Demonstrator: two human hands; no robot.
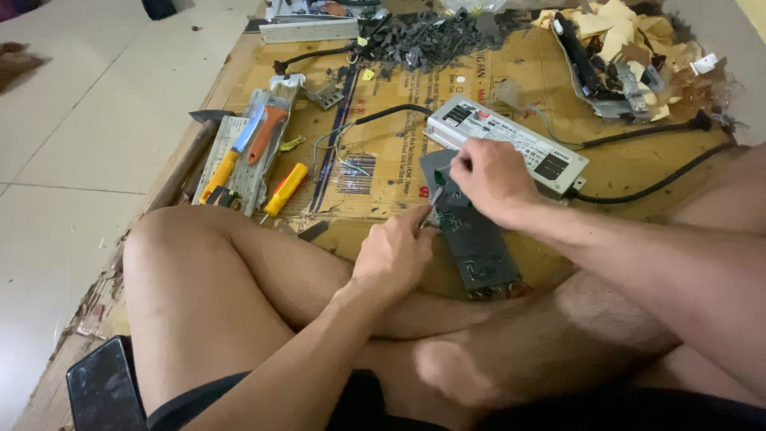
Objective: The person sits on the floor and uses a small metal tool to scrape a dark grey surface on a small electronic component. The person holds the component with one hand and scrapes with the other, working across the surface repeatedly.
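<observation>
Circuit board (472, 236), dark green-black and long, lies flat on the cardboard sheet (622, 172) in front of the crossed legs. Long axis runs from near the silver power-supply box (504, 144) back toward the person's lap, slightly slanted right. Far end of board sits just beside the box; near end rests by the shin.

Left hand (392, 254) is curled around a thin metal tool (429, 207), tip aimed up-right at the board's far left edge. Hand lies to the left of the board, touching or nearly touching its edge.

Right hand (488, 177) is pinched narrow over the board's far end, fingertips down on it; what they grip is too small to tell. Right hand is the nearer one to the far end.

Board surface: dull, small components barely resolvable.
</observation>
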